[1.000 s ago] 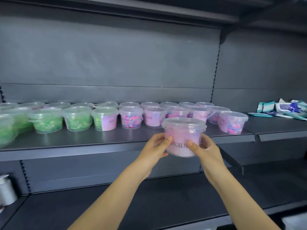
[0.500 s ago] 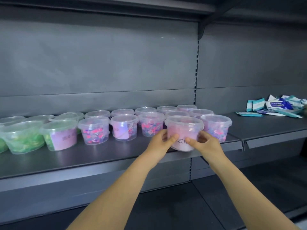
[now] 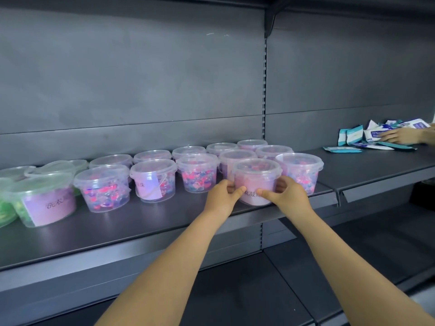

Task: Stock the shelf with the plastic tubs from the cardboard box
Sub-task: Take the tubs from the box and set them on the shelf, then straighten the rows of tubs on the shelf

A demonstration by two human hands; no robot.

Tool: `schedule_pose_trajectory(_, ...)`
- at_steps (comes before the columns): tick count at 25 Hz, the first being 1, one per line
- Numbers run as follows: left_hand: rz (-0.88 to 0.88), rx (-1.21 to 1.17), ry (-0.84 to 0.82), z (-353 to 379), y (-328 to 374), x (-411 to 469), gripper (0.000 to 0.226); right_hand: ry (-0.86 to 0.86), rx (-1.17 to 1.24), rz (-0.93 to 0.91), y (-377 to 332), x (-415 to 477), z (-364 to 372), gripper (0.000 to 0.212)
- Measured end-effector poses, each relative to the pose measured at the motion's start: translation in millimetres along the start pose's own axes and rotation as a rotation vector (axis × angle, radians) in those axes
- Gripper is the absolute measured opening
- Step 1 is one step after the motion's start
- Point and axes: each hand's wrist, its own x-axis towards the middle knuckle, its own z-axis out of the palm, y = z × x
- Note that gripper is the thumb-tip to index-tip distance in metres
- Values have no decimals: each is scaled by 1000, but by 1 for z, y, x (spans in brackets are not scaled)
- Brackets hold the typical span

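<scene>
Lowered since a second ago, the pink tub now sits near the front edge of the shelf, seemingly on its surface. Green tubs fill the left end, then come two rows of pink-bead tubs, so this one begins a third row. The left hand and right hand clasp its sides, thumbs on the label, likely to face it outward. Far right, another person's hand rests on wipe packets.
</scene>
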Motion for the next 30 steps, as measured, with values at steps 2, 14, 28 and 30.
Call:
schedule_pose_trajectory(2, 0, 12, -5, 0, -1, 0, 38, -5, -1, -2, 1, -2, -1, 58)
schedule_pose_trajectory(14, 173, 581, -99, -51, -3, -81, 29, -395, -952, -175, -31, -59, -22, 43)
schedule_pose_trajectory(28, -9, 1247, 84, -322, 6, -320, 39, -581, -1069, -522, -228, -262, 72, 56)
schedule_pose_trajectory(30, -38, 1264, 120, -373, 6, -367, 39, -567, -1028, -547, -262, -304, 91, 54)
